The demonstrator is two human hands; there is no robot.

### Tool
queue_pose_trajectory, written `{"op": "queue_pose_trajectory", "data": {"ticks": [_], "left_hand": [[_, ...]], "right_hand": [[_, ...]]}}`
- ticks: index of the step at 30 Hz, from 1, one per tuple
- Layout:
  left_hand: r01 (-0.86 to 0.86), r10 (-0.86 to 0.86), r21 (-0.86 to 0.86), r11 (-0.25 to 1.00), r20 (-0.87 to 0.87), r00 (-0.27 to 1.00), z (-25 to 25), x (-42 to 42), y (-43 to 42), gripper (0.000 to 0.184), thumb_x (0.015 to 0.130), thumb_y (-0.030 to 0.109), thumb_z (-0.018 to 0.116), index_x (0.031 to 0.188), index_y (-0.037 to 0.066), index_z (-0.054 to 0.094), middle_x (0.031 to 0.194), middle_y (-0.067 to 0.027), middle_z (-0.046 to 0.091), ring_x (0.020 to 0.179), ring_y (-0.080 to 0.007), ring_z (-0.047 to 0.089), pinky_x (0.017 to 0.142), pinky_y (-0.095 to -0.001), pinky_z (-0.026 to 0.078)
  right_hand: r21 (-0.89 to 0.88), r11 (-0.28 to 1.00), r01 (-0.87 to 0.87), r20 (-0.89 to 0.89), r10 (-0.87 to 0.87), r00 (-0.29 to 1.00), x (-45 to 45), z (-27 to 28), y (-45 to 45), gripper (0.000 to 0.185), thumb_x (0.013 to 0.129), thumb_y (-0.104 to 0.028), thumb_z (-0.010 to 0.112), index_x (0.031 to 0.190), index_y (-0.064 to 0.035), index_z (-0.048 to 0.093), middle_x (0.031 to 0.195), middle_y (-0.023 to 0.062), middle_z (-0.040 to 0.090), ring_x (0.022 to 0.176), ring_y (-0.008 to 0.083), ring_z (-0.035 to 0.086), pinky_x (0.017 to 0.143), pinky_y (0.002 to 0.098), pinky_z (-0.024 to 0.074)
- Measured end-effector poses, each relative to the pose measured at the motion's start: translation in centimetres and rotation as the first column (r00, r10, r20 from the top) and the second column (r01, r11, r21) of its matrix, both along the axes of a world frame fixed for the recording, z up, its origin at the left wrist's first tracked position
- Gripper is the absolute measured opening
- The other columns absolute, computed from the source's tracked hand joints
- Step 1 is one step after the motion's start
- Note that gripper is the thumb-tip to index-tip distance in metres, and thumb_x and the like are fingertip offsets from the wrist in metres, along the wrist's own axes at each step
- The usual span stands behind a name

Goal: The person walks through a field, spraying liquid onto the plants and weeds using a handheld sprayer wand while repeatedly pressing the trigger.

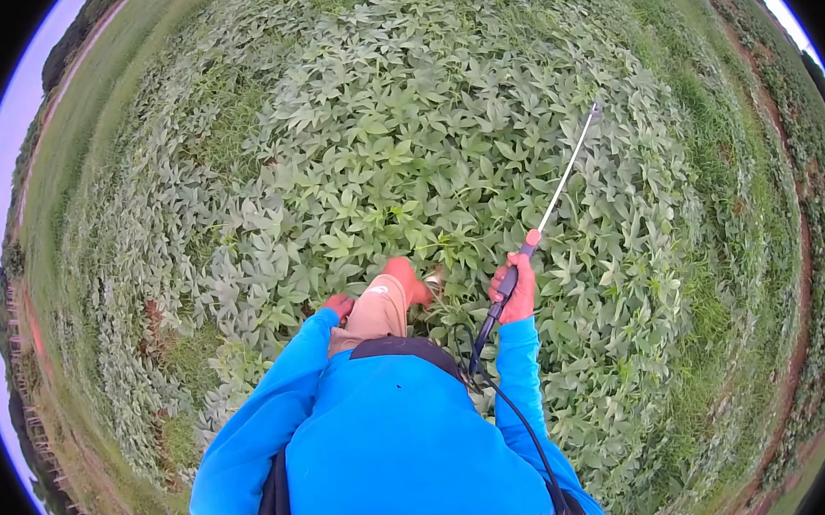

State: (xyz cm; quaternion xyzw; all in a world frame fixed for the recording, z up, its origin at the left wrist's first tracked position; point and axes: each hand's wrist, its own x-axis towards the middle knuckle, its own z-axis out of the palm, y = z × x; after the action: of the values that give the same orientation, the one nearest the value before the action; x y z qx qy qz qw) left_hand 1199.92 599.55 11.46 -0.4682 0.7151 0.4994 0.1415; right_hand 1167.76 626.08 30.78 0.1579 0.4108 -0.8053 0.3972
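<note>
My right hand (515, 289) is closed around the dark handle of a spray wand (565, 178). The wand's thin pale tube points up and to the right, and its nozzle (595, 108) is over the leaves. A black hose (530, 426) runs from the handle's lower end down along my right sleeve. My left hand (340, 306) hangs low beside my left thigh, near the leaves; its fingers are mostly hidden, so I cannot tell whether it holds anything.
Dense leafy green plants (394, 134) surround my legs. Grass (715, 208) grows in strips at the right, beside a bare reddish soil track (800, 259). Posts (54, 464) stand at the far left edge. A dark strap (275, 506) crosses my left side.
</note>
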Motion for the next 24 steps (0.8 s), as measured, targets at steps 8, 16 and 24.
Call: {"op": "queue_pose_trajectory", "data": {"ticks": [8,16,24], "left_hand": [[0.089,-0.094,0.197,0.976,0.014,0.995,-3.7,-6.2,-1.2,0.033,0.078,0.037,0.054,0.093,0.008,0.060,0.072,-0.0052,0.060,0.050,-0.0148,0.052,0.042,-0.0297,0.041],[-0.001,-0.007,0.265,0.964,0.026,1.000,-7.1,-14.6,-4.8,0.027,0.078,0.033,0.056,0.084,0.007,0.061,0.067,-0.0061,0.060,0.048,-0.0156,0.053,0.039,-0.0304,0.040],[-0.137,0.144,0.314,0.939,0.000,0.990,-8.7,-23.0,-11.6,0.033,0.078,0.038,0.057,0.089,0.008,0.063,0.068,-0.0051,0.061,0.053,-0.0167,0.055,0.054,-0.0302,0.047]], "right_hand": [[-0.194,0.942,-0.275,0.217,0.314,0.924,-4.6,-1.8,-3.9,0.021,0.081,-0.028,0.059,0.078,-0.0123,0.045,0.057,-0.0010,0.039,0.039,0.0080,0.034,0.031,0.0217,0.0300],[-0.285,0.696,-0.659,0.206,0.716,0.667,-10.6,-1.1,-15.1,0.018,0.082,-0.026,0.057,0.079,-0.0138,0.044,0.058,-0.0026,0.038,0.040,0.0064,0.033,0.032,0.0217,0.0281],[-0.419,0.569,-0.708,0.221,0.820,0.528,-19.7,-1.1,-27.2,0.020,0.082,-0.028,0.055,0.086,-0.0103,0.045,0.060,-0.0017,0.036,0.041,0.0083,0.031,0.032,0.0231,0.0300]]}}
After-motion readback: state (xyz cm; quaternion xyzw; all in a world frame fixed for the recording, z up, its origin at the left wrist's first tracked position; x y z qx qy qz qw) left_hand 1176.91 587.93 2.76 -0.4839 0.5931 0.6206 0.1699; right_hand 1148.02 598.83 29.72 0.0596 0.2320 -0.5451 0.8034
